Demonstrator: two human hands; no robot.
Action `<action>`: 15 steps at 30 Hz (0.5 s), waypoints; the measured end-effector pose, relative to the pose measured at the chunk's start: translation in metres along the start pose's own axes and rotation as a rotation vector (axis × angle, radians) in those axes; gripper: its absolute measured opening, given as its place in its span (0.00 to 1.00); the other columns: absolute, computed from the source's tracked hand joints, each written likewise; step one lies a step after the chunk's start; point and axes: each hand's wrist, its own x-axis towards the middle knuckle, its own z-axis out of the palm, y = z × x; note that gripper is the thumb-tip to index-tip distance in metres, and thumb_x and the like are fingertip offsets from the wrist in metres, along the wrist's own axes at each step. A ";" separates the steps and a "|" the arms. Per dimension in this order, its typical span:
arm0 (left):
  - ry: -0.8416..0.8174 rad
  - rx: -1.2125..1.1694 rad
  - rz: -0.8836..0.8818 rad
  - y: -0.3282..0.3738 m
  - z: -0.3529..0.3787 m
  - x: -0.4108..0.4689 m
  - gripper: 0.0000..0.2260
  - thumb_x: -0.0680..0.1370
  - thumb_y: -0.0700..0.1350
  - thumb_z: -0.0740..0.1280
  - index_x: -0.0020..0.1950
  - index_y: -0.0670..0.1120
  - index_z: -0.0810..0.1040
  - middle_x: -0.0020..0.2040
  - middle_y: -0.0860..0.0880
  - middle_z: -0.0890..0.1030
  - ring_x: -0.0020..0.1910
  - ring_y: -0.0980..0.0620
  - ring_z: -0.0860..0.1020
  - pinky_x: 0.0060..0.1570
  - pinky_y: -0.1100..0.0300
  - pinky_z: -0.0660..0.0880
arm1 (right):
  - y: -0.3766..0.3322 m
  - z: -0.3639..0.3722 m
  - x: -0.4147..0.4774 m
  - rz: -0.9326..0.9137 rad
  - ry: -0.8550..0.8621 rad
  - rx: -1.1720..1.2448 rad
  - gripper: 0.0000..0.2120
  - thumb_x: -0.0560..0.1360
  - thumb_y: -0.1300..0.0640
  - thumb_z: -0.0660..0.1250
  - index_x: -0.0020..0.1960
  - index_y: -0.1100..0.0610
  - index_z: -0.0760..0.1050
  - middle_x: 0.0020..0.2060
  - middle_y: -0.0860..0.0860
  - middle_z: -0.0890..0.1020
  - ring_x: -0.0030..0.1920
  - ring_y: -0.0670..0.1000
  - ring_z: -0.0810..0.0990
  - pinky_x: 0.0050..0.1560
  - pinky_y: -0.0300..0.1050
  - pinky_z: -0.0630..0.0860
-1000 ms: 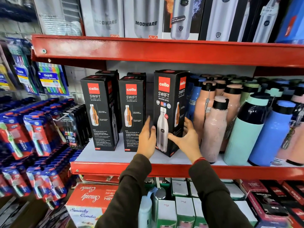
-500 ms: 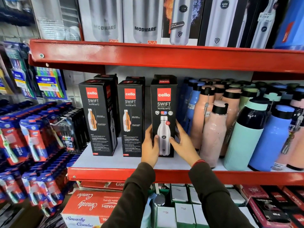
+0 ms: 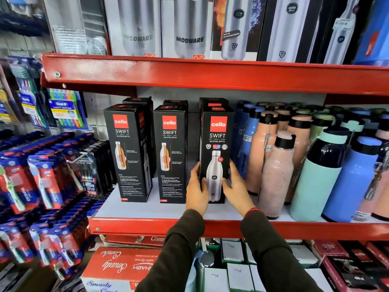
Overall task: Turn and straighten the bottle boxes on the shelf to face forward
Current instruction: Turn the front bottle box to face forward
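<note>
Both hands clamp the rightmost bottle box (image 3: pixel 216 144) low down: left hand (image 3: pixel 196 191) on its left edge, right hand (image 3: pixel 236 189) on its right. It stands upright on the shelf (image 3: pixel 147 225), apparently facing forward, just right of two matching boxes (image 3: pixel 170 153).

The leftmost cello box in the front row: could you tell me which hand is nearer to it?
Left. The left hand is two boxes right of the leftmost cello box; the right hand lies farther right.

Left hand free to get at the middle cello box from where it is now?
Probably yes. The left hand grips the right-hand box, and the middle box stands just to its left at the shelf front. Only bare shelf lies between them, but the hand must let go first.
</note>
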 end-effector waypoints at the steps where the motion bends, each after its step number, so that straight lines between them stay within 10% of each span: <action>1: 0.001 0.001 -0.003 0.000 0.000 0.000 0.23 0.82 0.38 0.58 0.77 0.51 0.62 0.71 0.54 0.73 0.69 0.56 0.72 0.71 0.57 0.69 | 0.000 0.000 0.000 0.001 0.006 -0.002 0.37 0.78 0.70 0.59 0.79 0.45 0.52 0.77 0.47 0.62 0.77 0.45 0.59 0.78 0.52 0.58; 10: 0.017 0.029 -0.043 0.001 -0.003 -0.003 0.23 0.82 0.37 0.59 0.76 0.49 0.64 0.69 0.50 0.76 0.66 0.55 0.74 0.69 0.60 0.69 | -0.005 0.005 -0.008 0.029 0.228 -0.020 0.28 0.76 0.69 0.64 0.73 0.55 0.65 0.68 0.55 0.74 0.69 0.54 0.73 0.69 0.53 0.71; 15: 0.133 0.037 -0.014 0.011 -0.010 -0.017 0.20 0.81 0.37 0.61 0.73 0.46 0.68 0.68 0.48 0.76 0.66 0.54 0.75 0.69 0.57 0.70 | -0.021 0.007 -0.022 -0.035 0.434 0.045 0.20 0.74 0.70 0.66 0.61 0.53 0.75 0.53 0.54 0.79 0.50 0.52 0.81 0.47 0.30 0.74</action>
